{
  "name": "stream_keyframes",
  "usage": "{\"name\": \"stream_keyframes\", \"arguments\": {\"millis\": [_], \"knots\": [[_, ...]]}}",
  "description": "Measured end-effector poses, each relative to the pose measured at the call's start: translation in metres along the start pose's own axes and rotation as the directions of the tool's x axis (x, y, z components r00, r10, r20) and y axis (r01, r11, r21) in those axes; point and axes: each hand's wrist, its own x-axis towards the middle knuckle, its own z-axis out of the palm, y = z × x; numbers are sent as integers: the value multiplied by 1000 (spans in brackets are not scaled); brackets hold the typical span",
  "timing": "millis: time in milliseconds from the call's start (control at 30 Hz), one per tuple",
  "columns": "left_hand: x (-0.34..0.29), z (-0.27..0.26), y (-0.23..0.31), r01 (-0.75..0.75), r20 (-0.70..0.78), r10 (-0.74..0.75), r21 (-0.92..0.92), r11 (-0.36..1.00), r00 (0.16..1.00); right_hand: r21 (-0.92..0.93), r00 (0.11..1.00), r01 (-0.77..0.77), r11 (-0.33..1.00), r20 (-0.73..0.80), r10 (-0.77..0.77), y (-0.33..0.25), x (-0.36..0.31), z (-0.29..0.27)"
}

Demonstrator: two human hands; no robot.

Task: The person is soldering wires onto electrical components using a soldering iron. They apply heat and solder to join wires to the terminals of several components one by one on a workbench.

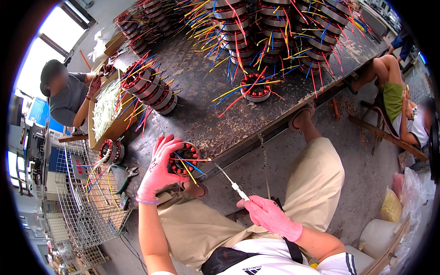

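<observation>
Left hand (158, 172) in pink knitted glove clasps round red-and-black wound motor stator (184, 159) above the knee, palm hiding its near side; right hand (270, 215) pinches thin white-tipped cord (233, 184), far end indistinct

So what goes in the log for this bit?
left hand: holds stator | right hand: pulls white cord from stator | workbench: stacked stators

Stator (184, 159) at bench (201, 105) edge; stator stacks (275, 32) behind; wire basket (87, 201) left; pliers (126, 178) between.
</observation>
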Motion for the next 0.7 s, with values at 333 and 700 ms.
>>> {"name": "stream_keyframes", "arguments": {"millis": [333, 700], "knots": [[0, 1, -6, -22, 20, 22, 29, 999, 1000, 70, 1000, -9, 998, -10, 10, 3, 1, 1], [2, -1, 3, -4, 17, 3, 21, 1000, 1000, 108, 998, -40, 993, -35, 43, 4, -1, 0]]}}
